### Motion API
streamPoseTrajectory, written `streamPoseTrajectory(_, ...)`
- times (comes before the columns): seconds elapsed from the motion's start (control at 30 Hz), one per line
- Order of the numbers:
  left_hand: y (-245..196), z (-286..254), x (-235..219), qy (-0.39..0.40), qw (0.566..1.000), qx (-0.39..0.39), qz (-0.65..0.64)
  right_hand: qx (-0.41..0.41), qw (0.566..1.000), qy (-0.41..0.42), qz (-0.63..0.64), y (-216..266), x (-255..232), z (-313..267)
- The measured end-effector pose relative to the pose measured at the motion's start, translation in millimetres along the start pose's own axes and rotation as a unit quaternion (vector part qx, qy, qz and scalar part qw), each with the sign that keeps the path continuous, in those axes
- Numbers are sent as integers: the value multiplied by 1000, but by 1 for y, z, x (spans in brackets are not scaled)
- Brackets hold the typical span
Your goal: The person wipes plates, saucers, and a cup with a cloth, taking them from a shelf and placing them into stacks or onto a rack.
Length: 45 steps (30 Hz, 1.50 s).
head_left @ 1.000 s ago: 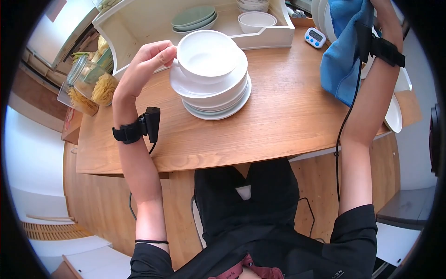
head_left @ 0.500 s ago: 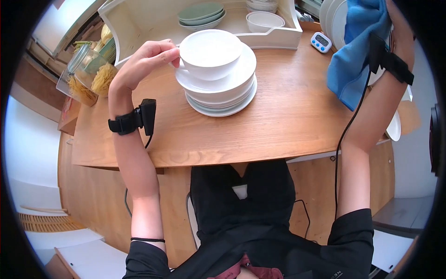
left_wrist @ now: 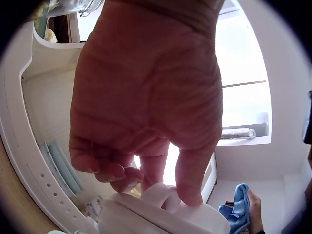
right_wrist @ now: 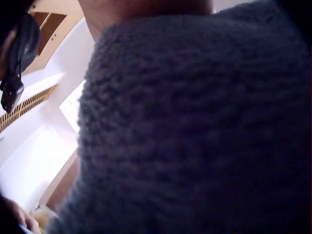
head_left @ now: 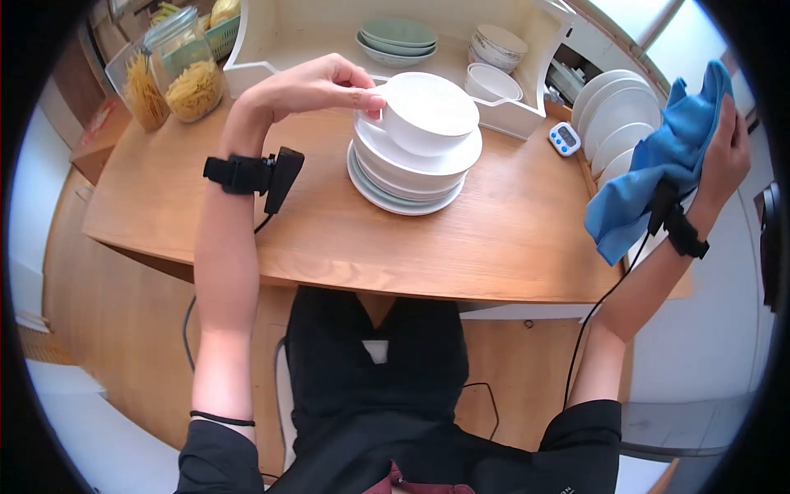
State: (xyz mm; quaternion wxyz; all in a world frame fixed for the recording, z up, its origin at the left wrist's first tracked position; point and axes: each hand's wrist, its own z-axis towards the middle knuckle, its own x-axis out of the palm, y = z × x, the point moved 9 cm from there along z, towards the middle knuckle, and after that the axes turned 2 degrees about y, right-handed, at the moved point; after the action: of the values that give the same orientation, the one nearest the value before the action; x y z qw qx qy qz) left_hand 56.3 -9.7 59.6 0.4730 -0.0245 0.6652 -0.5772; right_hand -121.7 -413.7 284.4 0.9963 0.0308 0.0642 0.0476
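Note:
My left hand [head_left: 317, 86] pinches the handle of a white cup [head_left: 429, 111] between thumb and finger. The cup sits at the top of a stack of white bowls [head_left: 411, 160] and plates [head_left: 401, 202] on the table. In the left wrist view the thumb presses against the looped handle [left_wrist: 155, 196], and the other fingers are curled beside it. At the right, my right hand [head_left: 724, 156] grips a crumpled blue cloth [head_left: 650, 185], raised beside a row of upright plates. That cloth [right_wrist: 195, 126] fills most of the right wrist view and hides the fingers.
White plates [head_left: 621, 115] stand on edge in a rack at the right, with a small timer [head_left: 564, 139] beside it. A cream shelf [head_left: 304, 37] behind the stack holds green bowls [head_left: 399, 37] and white bowls [head_left: 494, 81]. Pasta jars [head_left: 193, 90] stand at the left.
My right hand has drawn the cloth back and down toward me, uncovering more racked plates. The head view has swung right. My left hand keeps its pinch on the cup handle.

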Motion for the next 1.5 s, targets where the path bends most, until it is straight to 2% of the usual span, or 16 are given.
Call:
streamPoseTrajectory(0.07,0,0,0,-7,999,7,30,-19,997,69,-41,-3,3,5)
streamPoseTrajectory(0.17,-5,-1,1,-22,999,16,32,-48,990,93,-99,-13,-6,6)
streamPoseTrajectory(0.27,-3,-1,-1,-37,998,34,23,-86,983,109,-120,1,-8,-2)
streamPoseTrajectory(0.47,-5,-3,-3,-48,998,38,28,-79,942,327,-11,32,58,-82)
streamPoseTrajectory(0.53,-4,-3,-1,-32,998,36,45,-66,889,451,31,27,100,-129)
streamPoseTrajectory(0.6,-2,-2,-2,-48,997,42,39,-71,779,608,138,43,134,-181)
streamPoseTrajectory(0.67,-2,-2,-1,-35,998,47,36,-27,687,719,104,47,154,-214)
streamPoseTrajectory(0.73,0,-1,-2,-35,998,43,29,-30,672,734,97,64,170,-214)
streamPoseTrajectory(0.8,1,1,-2,-33,998,43,37,-62,720,674,155,88,185,-195)
streamPoseTrajectory(0.83,0,0,-1,-34,998,41,37,-27,717,671,185,96,194,-191)
streamPoseTrajectory(0.97,2,1,-2,-33,998,35,30,6,715,661,229,145,208,-170)
streamPoseTrajectory(1.03,-1,1,-1,-29,999,33,30,-75,700,635,319,182,203,-156)
streamPoseTrajectory(1.17,-4,-1,0,-23,999,20,24,-100,675,659,317,225,195,-159)
streamPoseTrajectory(1.23,-3,-2,1,-23,1000,17,11,-160,639,681,319,247,187,-168)
streamPoseTrajectory(1.43,-6,-2,2,-21,999,27,13,-242,640,662,307,254,186,-175)
streamPoseTrajectory(1.5,-6,-1,1,-14,999,24,23,-231,632,668,317,249,191,-177)
